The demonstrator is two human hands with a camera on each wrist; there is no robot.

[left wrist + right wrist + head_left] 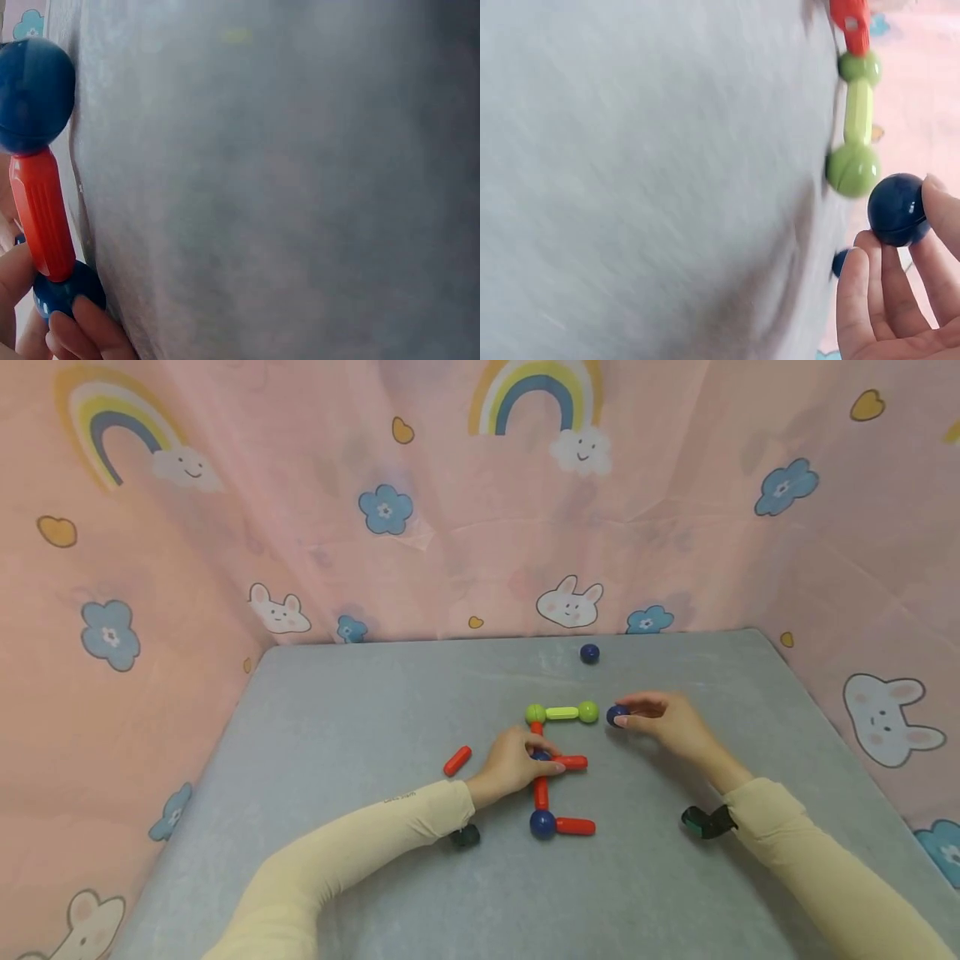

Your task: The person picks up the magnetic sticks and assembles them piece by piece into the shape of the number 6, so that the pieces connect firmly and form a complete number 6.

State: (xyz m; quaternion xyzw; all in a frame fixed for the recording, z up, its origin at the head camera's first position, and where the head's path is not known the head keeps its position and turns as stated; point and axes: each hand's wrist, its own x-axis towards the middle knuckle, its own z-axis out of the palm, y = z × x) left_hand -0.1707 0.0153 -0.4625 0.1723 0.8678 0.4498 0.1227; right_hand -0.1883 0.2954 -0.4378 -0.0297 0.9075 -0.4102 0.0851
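My right hand [667, 727] pinches a dark blue ball [898, 208] between thumb and fingers, just right of a green ball [588, 712]. That green ball joins a green rod [562, 713] and another green ball [536, 714]. From there a line of red rods and blue balls runs toward me. My left hand [513, 764] grips the middle blue ball [71, 289], which its fingers partly hide. A red rod [573, 762] points right from there. Nearer me, another red rod [541, 793] leads to a blue ball [543, 824] with a red rod [576, 827] pointing right.
A loose red rod [457, 761] lies left of the left hand. One more blue ball [589, 653] sits near the table's back edge. Pink patterned cloth [465, 568] hangs behind the grey table [360, 718].
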